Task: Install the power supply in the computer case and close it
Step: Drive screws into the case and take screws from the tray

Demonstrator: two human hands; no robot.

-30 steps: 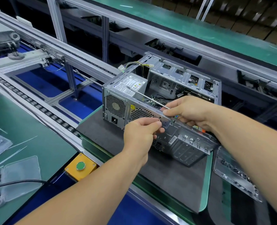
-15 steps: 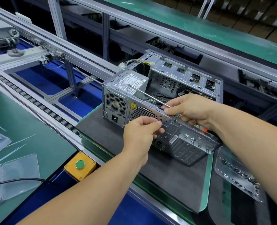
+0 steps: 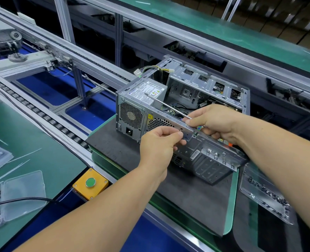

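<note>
Pinching a small screw (image 3: 180, 130) with my left hand (image 3: 157, 148) at the rear panel of the computer case (image 3: 201, 110).
My right hand (image 3: 217, 122) grips a screwdriver (image 3: 166, 105) above the case; the power supply (image 3: 141, 106) sits in its left rear corner.

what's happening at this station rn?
A person is fitting the power supply into an open computer case on a dark mat. The left hand pinches what looks like a small screw at the case's rear panel. The right hand holds a screwdriver. The side of the case is open.
</note>
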